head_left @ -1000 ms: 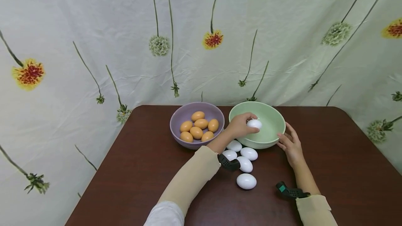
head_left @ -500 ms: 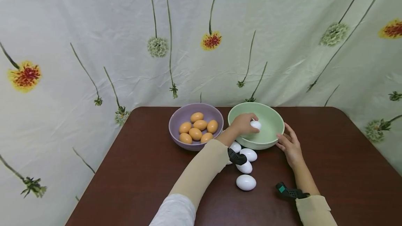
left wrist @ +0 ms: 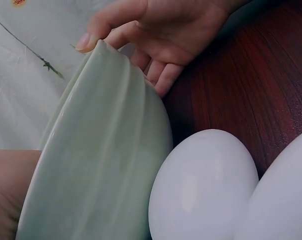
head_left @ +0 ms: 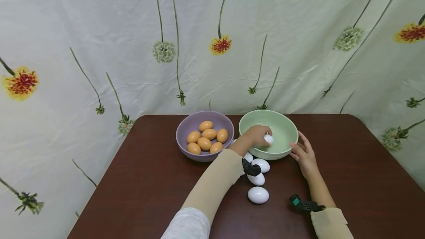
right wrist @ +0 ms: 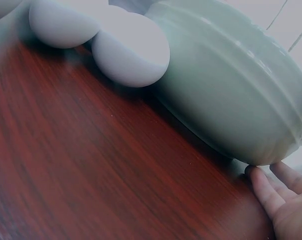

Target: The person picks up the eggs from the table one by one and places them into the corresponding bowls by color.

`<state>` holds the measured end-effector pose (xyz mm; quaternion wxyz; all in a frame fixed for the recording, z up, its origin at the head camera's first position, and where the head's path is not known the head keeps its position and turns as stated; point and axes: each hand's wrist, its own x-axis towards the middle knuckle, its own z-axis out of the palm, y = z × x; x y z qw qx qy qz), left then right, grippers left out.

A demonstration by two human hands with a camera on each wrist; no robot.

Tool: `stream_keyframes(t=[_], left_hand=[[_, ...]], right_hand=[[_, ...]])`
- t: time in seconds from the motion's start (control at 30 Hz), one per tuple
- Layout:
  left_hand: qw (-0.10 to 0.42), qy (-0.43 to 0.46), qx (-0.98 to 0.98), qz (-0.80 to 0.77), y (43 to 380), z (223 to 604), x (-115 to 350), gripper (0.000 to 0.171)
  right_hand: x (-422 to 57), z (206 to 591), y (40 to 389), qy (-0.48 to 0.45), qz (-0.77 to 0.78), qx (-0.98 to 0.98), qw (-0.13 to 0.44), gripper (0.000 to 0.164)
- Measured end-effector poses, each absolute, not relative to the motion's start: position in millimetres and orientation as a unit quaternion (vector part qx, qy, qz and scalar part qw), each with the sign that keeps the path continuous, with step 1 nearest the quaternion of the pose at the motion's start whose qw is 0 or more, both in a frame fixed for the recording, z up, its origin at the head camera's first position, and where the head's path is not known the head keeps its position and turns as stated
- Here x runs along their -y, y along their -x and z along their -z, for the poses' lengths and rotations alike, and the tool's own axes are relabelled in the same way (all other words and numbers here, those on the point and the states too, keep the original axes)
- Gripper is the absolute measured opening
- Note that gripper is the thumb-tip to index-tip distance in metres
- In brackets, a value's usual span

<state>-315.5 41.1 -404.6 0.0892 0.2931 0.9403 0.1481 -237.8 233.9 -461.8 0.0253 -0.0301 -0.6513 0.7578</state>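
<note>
Glossy white egg, pinched by the left hand right of centre, is best lowered gently inside the pale-green round bowl that the right hand grips.

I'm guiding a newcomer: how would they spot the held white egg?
On the dark brown table, find the round pale-green bowl. Reaching over its rim, the left hand grips a glossy white oval egg. Unlike the loose white eggs, this one is held.
</note>
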Motion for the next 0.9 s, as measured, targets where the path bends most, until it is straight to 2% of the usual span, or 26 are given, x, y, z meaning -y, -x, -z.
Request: stream_keyframes(t=[0.53, 0.77, 0.9], left_hand=[[0.133, -0.301, -0.926, -0.186, 317, 405, -41, 0.038], [0.13, -0.31, -0.893, -0.299, 314, 400, -31, 0.035], [0.111, -0.334, -0.873, -0.338, 307, 396, -22, 0.033]], right_hand=[[-234, 462, 238, 0.026, -0.756, 0.654, 0.025, 0.069], [-234, 461, 237, 0.025, -0.759, 0.651, 0.025, 0.068], [-234, 461, 237, 0.026, -0.759, 0.65, 0.026, 0.067]])
